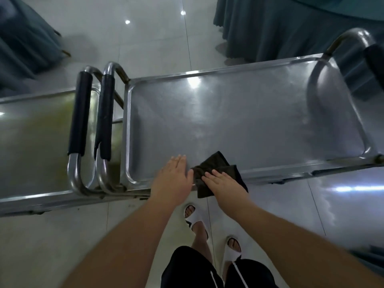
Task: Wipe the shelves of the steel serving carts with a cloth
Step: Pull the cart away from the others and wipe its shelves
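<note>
Dk brown cloth; silver cart; blk handle sleeves; white sandals.

This looks like a restaurant or banquet hall. Two steel serving carts with padded push handles stand end to end on a glossy pale tiled floor, and beyond their far edges hang pleated teal table skirts, one at each upper corner.
</note>
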Demonstrator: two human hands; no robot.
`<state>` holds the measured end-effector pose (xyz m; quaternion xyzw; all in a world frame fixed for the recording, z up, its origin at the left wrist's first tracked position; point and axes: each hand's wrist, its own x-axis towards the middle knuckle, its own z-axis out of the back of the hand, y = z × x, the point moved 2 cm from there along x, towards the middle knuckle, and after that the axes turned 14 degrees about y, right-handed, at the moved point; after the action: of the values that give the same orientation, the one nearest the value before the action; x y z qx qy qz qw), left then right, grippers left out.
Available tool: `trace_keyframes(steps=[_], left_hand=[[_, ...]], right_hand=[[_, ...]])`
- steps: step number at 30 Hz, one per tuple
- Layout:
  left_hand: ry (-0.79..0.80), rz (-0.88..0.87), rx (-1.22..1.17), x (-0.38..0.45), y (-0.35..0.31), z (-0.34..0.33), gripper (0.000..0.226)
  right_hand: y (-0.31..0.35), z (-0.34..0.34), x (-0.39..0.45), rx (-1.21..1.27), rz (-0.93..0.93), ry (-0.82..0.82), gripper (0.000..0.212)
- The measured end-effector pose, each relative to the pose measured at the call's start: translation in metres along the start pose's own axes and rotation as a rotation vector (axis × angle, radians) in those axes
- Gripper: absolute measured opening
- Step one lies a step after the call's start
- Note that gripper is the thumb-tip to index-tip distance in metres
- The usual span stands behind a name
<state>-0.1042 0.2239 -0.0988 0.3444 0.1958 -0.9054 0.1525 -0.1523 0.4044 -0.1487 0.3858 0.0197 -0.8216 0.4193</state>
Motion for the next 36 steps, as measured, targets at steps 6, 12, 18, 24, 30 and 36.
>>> trace_keyframes(steps=[6,12,18,24,30,36], left_hand=[[0.064,0.035,0.067,-0.063,-0.045,-0.029,0.053],[0.146,0.059,0.162,-0.129,-0.073,-0.048,0.052],[0.141,0.088,0.136,-0.159,-0.052,-0.065,0.054],[0.170,0.104,0.160,-0.172,-0.008,-0.073,0.053],[0.198,0.086,0.129,-0.174,0.068,-0.081,0.054],[0.242,0.130,-0.013,-0.167,0.128,-0.102,0.055]], right_hand=[[0.009,-0.009,-0.072,0.164,-0.140,0.220,0.063],[0.005,-0.005,-0.141,0.086,-0.197,0.322,0.058],[0.012,0.006,-0.160,0.090,-0.228,0.256,0.058],[0.046,-0.003,-0.146,0.127,-0.287,0.256,0.067],[0.103,-0.019,-0.115,0.176,-0.314,0.254,0.077],[0.159,-0.050,-0.081,0.314,-0.293,0.129,0.057]])
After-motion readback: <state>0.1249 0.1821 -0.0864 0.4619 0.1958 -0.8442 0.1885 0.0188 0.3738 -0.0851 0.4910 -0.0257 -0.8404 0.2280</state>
